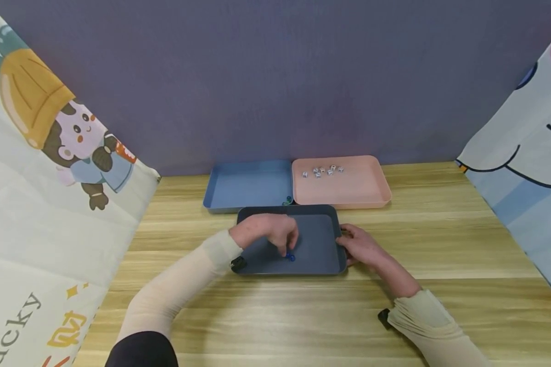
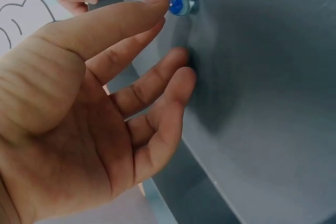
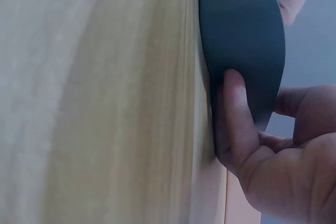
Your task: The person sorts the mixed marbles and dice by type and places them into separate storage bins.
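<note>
Two blue marbles (image 2: 179,3) lie close together on the floor of a dark grey tray (image 1: 319,239). My left hand (image 1: 282,232) reaches down into this tray, its thumb and fingertips right at the marbles. In the left wrist view the thumb tip overlaps the edge of one marble; both marbles show beyond the fingertips, and the other fingers are loosely bent. On the tray's right side, my right hand (image 1: 360,245) grips the wall, thumb and fingers on either side of it (image 3: 299,150).
Behind the dark tray stand a blue tray (image 1: 248,186), with small green marbles (image 1: 287,201) in its near right corner, and a pink tray (image 1: 344,191) holding several white dice (image 1: 329,172). All rest on a wood-grain table (image 1: 441,229) against a dark back panel.
</note>
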A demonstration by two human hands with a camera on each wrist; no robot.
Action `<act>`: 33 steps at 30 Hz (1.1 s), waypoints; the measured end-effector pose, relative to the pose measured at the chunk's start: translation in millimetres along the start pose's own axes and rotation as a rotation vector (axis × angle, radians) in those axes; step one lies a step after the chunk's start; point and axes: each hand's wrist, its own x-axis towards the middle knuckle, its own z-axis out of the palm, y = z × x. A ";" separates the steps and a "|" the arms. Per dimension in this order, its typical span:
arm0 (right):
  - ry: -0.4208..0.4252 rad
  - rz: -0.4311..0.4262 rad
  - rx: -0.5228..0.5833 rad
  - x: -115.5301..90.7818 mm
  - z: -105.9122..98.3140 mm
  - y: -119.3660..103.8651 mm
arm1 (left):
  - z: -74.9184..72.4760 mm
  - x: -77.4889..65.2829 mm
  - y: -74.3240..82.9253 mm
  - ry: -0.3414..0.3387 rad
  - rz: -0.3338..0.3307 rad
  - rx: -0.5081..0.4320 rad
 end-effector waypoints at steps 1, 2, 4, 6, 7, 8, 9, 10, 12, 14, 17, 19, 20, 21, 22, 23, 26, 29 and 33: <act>0.000 0.000 0.001 0.0 -0.1 0.1 | 1.0 0.0 -0.2 0.001 0.000 -0.002; -0.001 -0.001 0.000 0.1 -0.3 0.2 | 2.0 0.3 -0.8 0.003 0.001 -0.005; -0.001 -0.001 -0.001 0.5 -0.5 1.1 | 4.5 1.3 -2.0 0.006 0.008 -0.015; 0.000 -0.002 -0.002 0.8 -0.6 2.2 | 7.3 2.7 -3.3 0.013 0.020 -0.017; 0.000 -0.002 -0.002 0.9 -0.7 2.5 | 8.6 3.5 -4.0 0.017 0.026 -0.015; 0.000 0.000 -0.002 1.1 -0.7 2.9 | 9.9 4.5 -4.9 0.021 0.032 -0.014; 0.000 0.000 -0.003 1.4 -0.8 3.3 | 11.1 5.2 -5.4 0.025 0.038 -0.013; -0.001 0.000 -0.005 1.4 -0.9 3.2 | 12.0 5.9 -6.0 0.031 0.042 -0.007; -0.002 -0.003 -0.006 1.6 -1.0 2.7 | 13.1 6.4 -6.9 0.042 0.043 -0.009; -0.003 -0.003 -0.007 1.8 -1.1 2.4 | 13.6 6.7 -7.7 0.047 0.044 -0.020; -0.005 -0.004 -0.003 2.3 -1.2 2.1 | 13.7 7.1 -9.0 0.052 0.045 -0.035; -0.009 -0.001 0.003 2.4 -1.5 2.0 | 14.0 7.5 -9.9 0.053 0.045 -0.040; -0.009 -0.001 0.004 2.5 -1.6 1.9 | 14.1 7.7 -10.4 0.056 0.046 -0.043; -0.009 -0.001 0.003 2.5 -1.8 1.8 | 14.2 8.0 -10.9 0.058 0.045 -0.046; -0.010 0.001 0.003 2.4 -1.8 1.5 | 14.3 8.2 -11.4 0.060 0.046 -0.047; -0.010 0.001 0.002 2.3 -1.9 1.4 | 14.3 8.3 -11.9 0.061 0.047 -0.051; -0.008 0.002 -0.007 2.2 -1.9 1.0 | 14.3 8.7 -13.1 0.062 0.052 -0.058; -0.006 0.003 -0.011 2.0 -1.7 0.9 | 13.8 8.7 -13.8 0.060 0.060 -0.066; -0.010 0.001 -0.010 2.2 -2.0 1.7 | 12.0 8.0 -14.6 0.061 0.067 -0.073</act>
